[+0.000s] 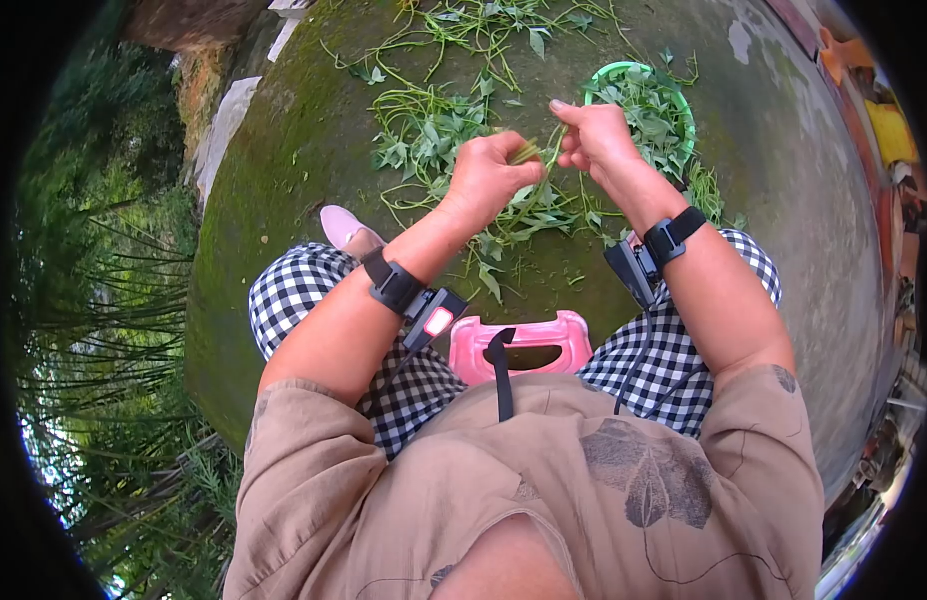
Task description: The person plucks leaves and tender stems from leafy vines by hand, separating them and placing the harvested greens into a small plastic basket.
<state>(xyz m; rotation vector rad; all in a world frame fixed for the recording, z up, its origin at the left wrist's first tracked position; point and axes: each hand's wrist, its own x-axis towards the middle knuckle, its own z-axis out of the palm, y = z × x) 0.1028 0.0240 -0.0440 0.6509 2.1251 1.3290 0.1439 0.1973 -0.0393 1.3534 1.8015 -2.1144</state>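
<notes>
My left hand (494, 175) is closed on a small bunch of green stems (526, 153) above the ground. To its right, my right hand (596, 138) pinches a green stem (555, 146) between thumb and fingers, its other fingers curled. Leaves hang below the two hands. A pile of leafy vines (424, 125) lies on the ground beyond my left hand. Just beyond my right hand stands a green basket (690, 128) filled with picked leaves (652, 112), partly hidden by that hand.
More vines (484, 30) spread over the mossy ground (284, 170) farther ahead. A pink plastic stool (519, 335) shows between my knees. Stems (706, 192) lie beside the basket. Dense plants (114, 250) grow at the left, and assorted objects (889, 130) line the right edge.
</notes>
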